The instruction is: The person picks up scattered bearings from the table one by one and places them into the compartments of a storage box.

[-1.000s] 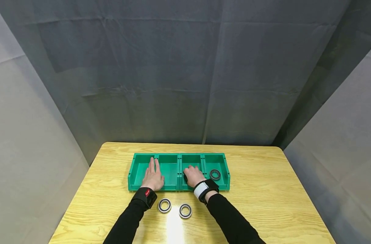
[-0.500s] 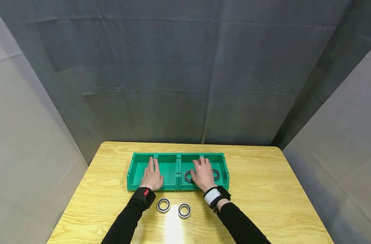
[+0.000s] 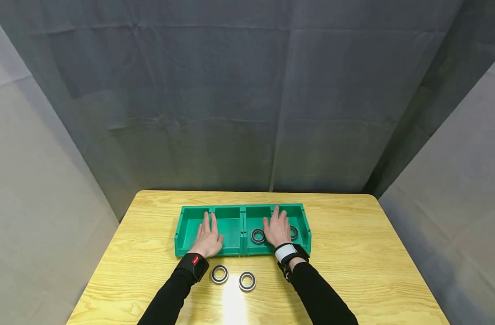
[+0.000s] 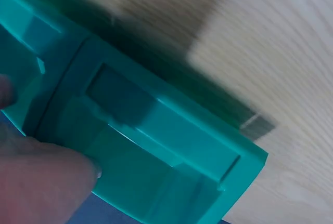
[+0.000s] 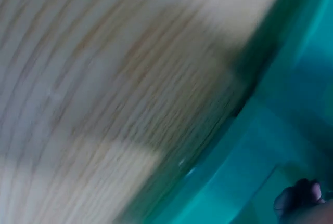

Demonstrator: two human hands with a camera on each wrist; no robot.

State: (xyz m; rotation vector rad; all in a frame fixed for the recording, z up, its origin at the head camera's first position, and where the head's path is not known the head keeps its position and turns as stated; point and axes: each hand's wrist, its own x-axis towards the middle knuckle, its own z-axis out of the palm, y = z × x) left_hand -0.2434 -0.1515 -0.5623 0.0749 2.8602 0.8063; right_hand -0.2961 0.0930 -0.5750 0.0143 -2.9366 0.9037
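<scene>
A row of joined green plastic bins [image 3: 228, 246] lies across the wooden table. My left hand [image 3: 208, 241] rests over the divider between the two left-hand bins, fingers straight; the left wrist view shows the thumb [image 4: 47, 182] over the bin wall. Over the divider between the two right-hand bins is my right hand [image 3: 277, 231], its fingers spread and extended. One ball bearing [image 3: 257, 240] sits in the third bin, left of that hand. Another bearing [image 3: 294, 232] is in the far-right bin, partly hidden by the hand.
Two more bearings, a left one [image 3: 219, 280] and a right one [image 3: 247, 288], lie on the table [image 3: 353, 262] in front of the bins. Grey cloth [image 3: 215, 113] hangs behind the table, and pale panels flank it.
My right hand has let go of the bearing in the third bin and moved right onto the divider, fingers straightened. The bin row has slid slightly right, my left hand moving with it.
</scene>
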